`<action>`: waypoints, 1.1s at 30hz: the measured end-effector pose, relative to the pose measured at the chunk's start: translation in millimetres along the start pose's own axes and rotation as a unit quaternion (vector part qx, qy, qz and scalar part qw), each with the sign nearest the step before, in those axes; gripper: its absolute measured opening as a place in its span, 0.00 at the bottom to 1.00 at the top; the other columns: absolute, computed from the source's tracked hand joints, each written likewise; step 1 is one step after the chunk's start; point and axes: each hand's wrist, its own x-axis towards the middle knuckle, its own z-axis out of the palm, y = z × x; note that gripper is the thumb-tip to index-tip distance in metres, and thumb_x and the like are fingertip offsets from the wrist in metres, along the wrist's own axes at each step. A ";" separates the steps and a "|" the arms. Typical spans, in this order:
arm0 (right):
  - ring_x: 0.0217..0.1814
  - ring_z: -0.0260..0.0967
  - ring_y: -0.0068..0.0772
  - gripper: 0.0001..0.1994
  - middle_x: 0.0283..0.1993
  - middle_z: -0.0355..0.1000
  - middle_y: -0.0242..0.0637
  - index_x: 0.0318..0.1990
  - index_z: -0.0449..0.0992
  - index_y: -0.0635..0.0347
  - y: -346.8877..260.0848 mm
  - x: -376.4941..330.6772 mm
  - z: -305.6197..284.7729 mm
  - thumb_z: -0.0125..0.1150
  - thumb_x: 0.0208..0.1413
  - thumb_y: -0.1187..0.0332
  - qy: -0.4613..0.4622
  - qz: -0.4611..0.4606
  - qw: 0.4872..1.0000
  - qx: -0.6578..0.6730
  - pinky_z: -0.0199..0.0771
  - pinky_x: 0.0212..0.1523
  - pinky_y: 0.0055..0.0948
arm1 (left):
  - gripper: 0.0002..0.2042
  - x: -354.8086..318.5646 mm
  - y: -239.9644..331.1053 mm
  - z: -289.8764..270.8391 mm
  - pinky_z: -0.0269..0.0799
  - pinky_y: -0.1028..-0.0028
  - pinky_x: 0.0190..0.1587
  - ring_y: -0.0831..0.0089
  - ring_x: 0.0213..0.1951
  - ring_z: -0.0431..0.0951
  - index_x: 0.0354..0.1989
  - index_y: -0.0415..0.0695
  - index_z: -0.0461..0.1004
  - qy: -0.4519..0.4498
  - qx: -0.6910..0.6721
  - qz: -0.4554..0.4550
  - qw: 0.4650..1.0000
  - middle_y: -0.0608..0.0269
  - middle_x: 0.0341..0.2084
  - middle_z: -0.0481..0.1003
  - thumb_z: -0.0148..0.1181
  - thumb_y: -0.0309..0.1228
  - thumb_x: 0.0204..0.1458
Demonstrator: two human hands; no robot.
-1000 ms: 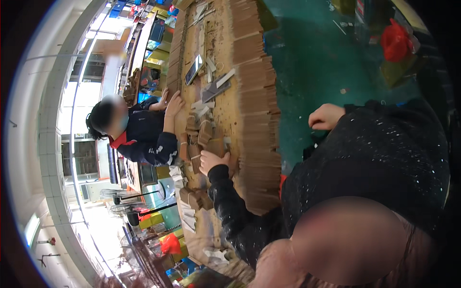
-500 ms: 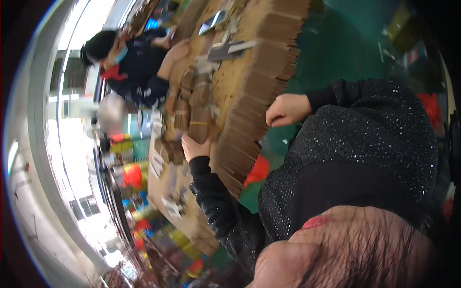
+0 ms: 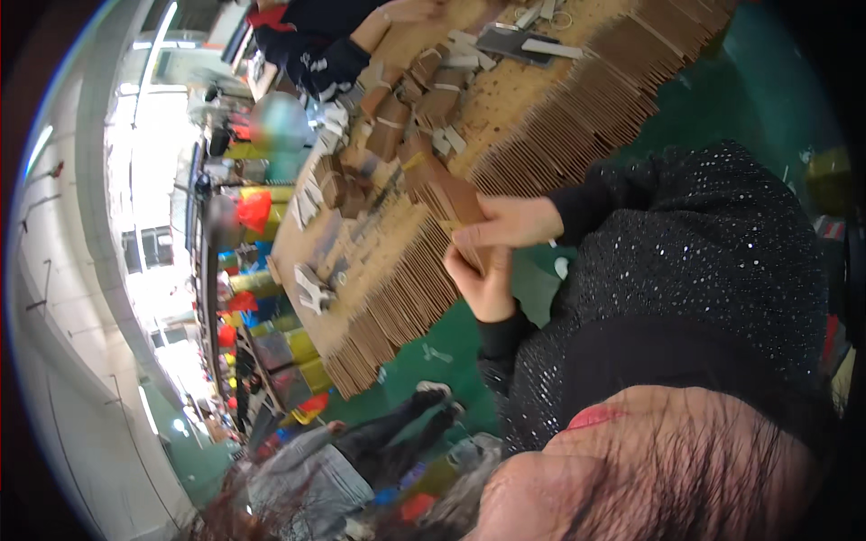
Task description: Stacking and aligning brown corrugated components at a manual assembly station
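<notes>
A brown bundle of flat cardboard pieces (image 3: 442, 191) with a yellow band slants over the table edge between my hands. My left hand (image 3: 487, 287), the lower one in the picture, is closed round the bundle's near end. Just above it my right hand (image 3: 519, 223) presses its fingers over the same end, and the two hands touch. Part of the bundle is hidden under my fingers. Beyond its far end lie several banded brown bundles (image 3: 440, 104) on the wooden table (image 3: 397, 203).
Long rows of thin brown pieces (image 3: 577, 126) stand packed along the table's near edge. White strips (image 3: 311, 288) and a dark flat plate (image 3: 514, 43) lie on the table. A co-worker's arm (image 3: 370, 32) reaches in across it. Another person (image 3: 311, 478) stands at lower left.
My right hand has left its loose fist and come onto the bundle. My left hand has drawn the bundle back toward my body, and the view has shifted.
</notes>
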 end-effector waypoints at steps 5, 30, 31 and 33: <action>0.52 0.61 0.21 0.28 0.50 0.65 0.35 0.62 0.49 0.62 27.2 -7.6 6.4 0.55 0.61 0.60 0.015 -0.065 0.998 -0.006 0.67 0.50 0.26 | 0.26 -11.1 -27.3 -7.1 0.69 0.71 0.49 0.70 0.49 0.69 0.57 0.35 0.54 -0.023 0.136 0.067 0.988 0.55 0.49 0.65 0.60 0.30 0.55; 0.55 0.63 0.54 0.42 0.53 0.63 0.56 0.64 0.52 0.66 27.1 49.7 58.9 0.62 0.46 0.52 0.027 -0.125 0.805 -0.579 0.66 0.52 0.45 | 0.27 25.4 23.3 -69.2 0.62 0.63 0.59 0.61 0.56 0.66 0.62 0.41 0.55 -0.091 -0.306 -0.032 0.947 0.53 0.57 0.63 0.43 0.47 0.60; 0.56 0.63 0.54 0.42 0.55 0.61 0.57 0.65 0.50 0.67 32.2 49.4 58.6 0.61 0.48 0.52 0.013 -0.161 0.813 -0.560 0.66 0.54 0.44 | 0.27 23.9 23.9 -70.9 0.62 0.63 0.59 0.61 0.56 0.66 0.62 0.41 0.55 -0.085 -0.313 -0.041 0.945 0.54 0.57 0.63 0.42 0.48 0.60; 0.57 0.62 0.54 0.42 0.57 0.60 0.58 0.65 0.50 0.68 27.0 47.1 64.9 0.59 0.50 0.51 0.006 -0.186 0.818 -0.545 0.65 0.55 0.44 | 0.28 25.6 25.7 -76.4 0.62 0.63 0.59 0.61 0.57 0.66 0.61 0.41 0.56 -0.074 -0.323 -0.050 0.942 0.54 0.56 0.64 0.40 0.50 0.61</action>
